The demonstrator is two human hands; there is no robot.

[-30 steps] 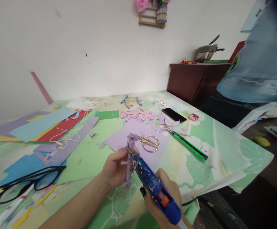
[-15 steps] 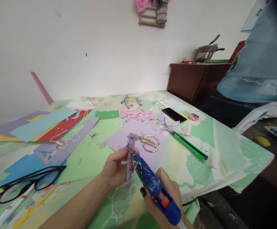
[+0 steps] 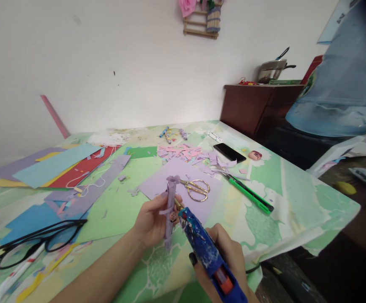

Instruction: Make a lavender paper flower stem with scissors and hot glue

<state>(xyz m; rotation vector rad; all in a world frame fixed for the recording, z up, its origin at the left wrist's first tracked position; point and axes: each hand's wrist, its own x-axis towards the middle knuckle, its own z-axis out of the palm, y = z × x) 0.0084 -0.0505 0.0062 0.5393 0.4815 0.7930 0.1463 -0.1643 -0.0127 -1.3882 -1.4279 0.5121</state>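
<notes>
Near the table's front edge, my left hand (image 3: 151, 221) pinches a rolled purple paper tube (image 3: 169, 214), held nearly upright with small flared petals at its top and a thin strip curling off its side. My right hand (image 3: 225, 252) is wrapped round a blue glue gun (image 3: 202, 244). Its metal tip points at the tube, just right of it; whether they touch I cannot tell. Behind the tube, gold-handled scissors (image 3: 198, 190) lie on a purple sheet (image 3: 157, 176). A green cutter knife (image 3: 249, 194) rests to the right.
Black glasses (image 3: 44, 242) lie at the left, near stacked coloured papers (image 3: 59, 164). Pink and purple scraps (image 3: 186, 153) are heaped mid-table beside a black phone (image 3: 229, 152). Small rolled paper pieces (image 3: 183, 134) lie farther back. A large water bottle (image 3: 337, 92) stands at the right.
The glue gun in my right hand has moved down and to the right, its tip drawing back from the tube's upper part. The tube has shifted slightly left.
</notes>
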